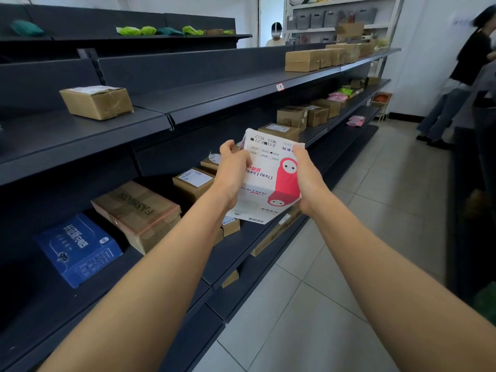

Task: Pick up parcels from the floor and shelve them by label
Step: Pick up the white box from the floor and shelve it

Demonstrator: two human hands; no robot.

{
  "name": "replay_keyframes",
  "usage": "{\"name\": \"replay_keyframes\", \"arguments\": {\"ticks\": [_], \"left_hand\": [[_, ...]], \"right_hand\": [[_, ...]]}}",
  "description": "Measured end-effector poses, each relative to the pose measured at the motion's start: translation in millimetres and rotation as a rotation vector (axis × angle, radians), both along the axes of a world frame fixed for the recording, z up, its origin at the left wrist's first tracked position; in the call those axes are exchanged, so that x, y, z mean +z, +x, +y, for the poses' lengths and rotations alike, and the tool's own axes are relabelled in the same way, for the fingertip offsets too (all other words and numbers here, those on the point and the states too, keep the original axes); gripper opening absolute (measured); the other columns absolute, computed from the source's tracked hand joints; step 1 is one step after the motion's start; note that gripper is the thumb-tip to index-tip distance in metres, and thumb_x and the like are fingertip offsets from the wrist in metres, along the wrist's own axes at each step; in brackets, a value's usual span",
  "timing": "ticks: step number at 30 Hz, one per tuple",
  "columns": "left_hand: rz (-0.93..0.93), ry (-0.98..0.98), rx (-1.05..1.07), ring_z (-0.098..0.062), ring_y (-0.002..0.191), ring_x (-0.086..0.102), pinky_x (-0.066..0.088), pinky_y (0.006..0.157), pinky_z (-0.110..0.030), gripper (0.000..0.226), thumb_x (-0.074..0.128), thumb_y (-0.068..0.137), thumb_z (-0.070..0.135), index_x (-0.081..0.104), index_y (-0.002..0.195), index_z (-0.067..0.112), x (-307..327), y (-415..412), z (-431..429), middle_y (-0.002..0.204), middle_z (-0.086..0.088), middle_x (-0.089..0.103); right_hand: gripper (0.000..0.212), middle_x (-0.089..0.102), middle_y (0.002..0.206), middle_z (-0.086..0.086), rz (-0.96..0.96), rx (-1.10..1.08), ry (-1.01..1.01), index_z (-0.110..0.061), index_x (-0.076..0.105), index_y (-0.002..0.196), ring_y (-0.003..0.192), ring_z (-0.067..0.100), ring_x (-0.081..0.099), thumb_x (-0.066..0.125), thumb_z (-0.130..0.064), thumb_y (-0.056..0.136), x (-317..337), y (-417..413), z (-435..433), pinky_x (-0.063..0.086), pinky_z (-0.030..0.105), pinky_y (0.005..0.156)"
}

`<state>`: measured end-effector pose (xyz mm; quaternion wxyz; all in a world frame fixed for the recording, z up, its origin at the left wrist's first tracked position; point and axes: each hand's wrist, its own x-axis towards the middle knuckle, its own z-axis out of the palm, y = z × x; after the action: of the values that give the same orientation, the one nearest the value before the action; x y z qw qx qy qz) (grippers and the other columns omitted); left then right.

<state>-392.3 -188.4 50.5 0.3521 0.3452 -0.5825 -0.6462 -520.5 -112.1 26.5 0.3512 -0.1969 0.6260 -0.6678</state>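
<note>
I hold a white box with a red cartoon figure (271, 181) in both hands, out in front of the dark shelving (188, 103). My left hand (232, 167) grips its left side. Its right side is gripped by my right hand (308, 181). The box is upside down to me, its print inverted, and it hangs in the air beside the lower shelf (236, 251). On that shelf lie several brown cardboard parcels (193, 181), a larger brown box printed FASHION (139, 210) and a blue box (77, 248).
One brown parcel (96, 102) sits on the middle shelf at left; more brown boxes (311, 59) line the upper shelf at right. Green bags (139, 30) lie on the top shelf. A person (461, 84) stands at the aisle's far right, another person (276, 34) at the doorway. Tiled floor (335, 264) runs along the shelving.
</note>
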Motion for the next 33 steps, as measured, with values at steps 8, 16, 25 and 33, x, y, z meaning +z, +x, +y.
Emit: {"name": "replay_keyframes", "arguments": {"ticks": [8, 16, 25, 33], "left_hand": [[0.037, -0.065, -0.097, -0.025, 0.091, 0.068, 0.057, 0.066, -0.037, 0.074, 0.042, 0.067, 0.017, 0.042, 0.139, 0.036, 6, 4, 3, 0.141, -0.008, 0.047], [-0.109, -0.036, 0.044, -0.04, 0.105, 0.066, 0.055, 0.089, -0.05, 0.043, 0.031, 0.089, 0.05, 0.054, 0.095, 0.014, 6, -2, 6, 0.124, -0.02, 0.06], [0.023, 0.08, -0.098, -0.016, 0.05, 0.071, 0.056, 0.044, -0.027, 0.048, 0.035, 0.098, 0.032, 0.073, 0.073, 0.017, -2, -6, -8, 0.057, -0.002, 0.073], [0.105, 0.089, -0.089, -0.013, 0.05, 0.07, 0.053, 0.043, -0.025, 0.032, 0.031, 0.091, 0.012, 0.062, 0.086, 0.014, -3, -4, -10, 0.06, 0.002, 0.074]], "right_hand": [[0.058, 0.076, 0.105, 0.006, 0.033, 0.035, -0.035, -0.029, 0.048, 0.132, 0.087, 0.022, 0.076, 0.035, -0.069, 0.092, 5, -1, 3, 0.061, 0.041, 0.081], [0.032, 0.068, 0.056, -0.003, 0.033, -0.067, -0.091, -0.021, 0.044, 0.101, 0.046, 0.01, 0.068, 0.035, -0.051, 0.097, 10, -5, 3, 0.054, 0.022, 0.045], [0.015, 0.072, 0.055, -0.001, -0.04, -0.03, -0.084, -0.019, 0.05, 0.084, 0.049, 0.015, 0.071, 0.042, -0.028, 0.094, 0, -11, 5, 0.055, 0.022, 0.049], [0.019, 0.078, 0.075, -0.004, 0.007, 0.059, -0.228, -0.03, 0.063, 0.095, 0.064, 0.014, 0.074, 0.044, -0.031, 0.1, -2, -8, 7, 0.059, 0.031, 0.061]]}}
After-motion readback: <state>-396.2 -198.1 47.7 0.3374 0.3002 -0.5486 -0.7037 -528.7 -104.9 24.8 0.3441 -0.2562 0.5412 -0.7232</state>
